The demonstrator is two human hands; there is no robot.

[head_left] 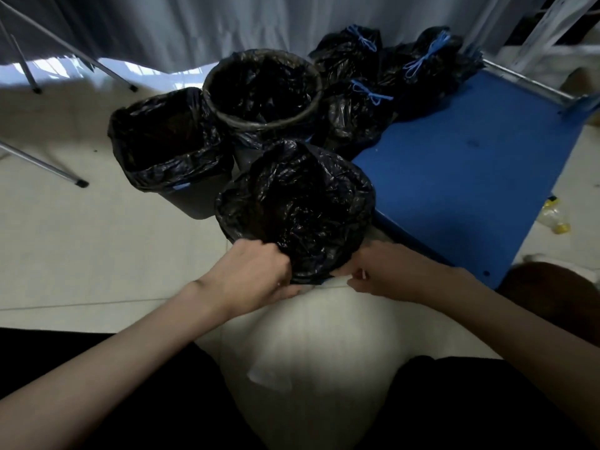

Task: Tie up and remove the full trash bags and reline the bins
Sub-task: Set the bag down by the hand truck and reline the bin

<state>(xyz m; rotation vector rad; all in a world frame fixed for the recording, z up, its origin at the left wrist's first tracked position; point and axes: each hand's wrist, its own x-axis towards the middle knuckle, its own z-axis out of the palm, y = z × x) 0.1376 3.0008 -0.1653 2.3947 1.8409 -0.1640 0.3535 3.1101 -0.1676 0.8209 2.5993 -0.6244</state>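
Both bare forearms reach forward, left hand [251, 274] and right hand [386, 274] close together, fingers curled.

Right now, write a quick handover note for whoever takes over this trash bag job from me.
Left hand grips the near edge of the black plastic liner on the nearest bin; right hand pinches the same edge.
Two farther lined bins: rectangular dark bin, round dark bin.
Three tied black bags with blue drawstrings sit on the blue platform.
Left: finish seating this liner.
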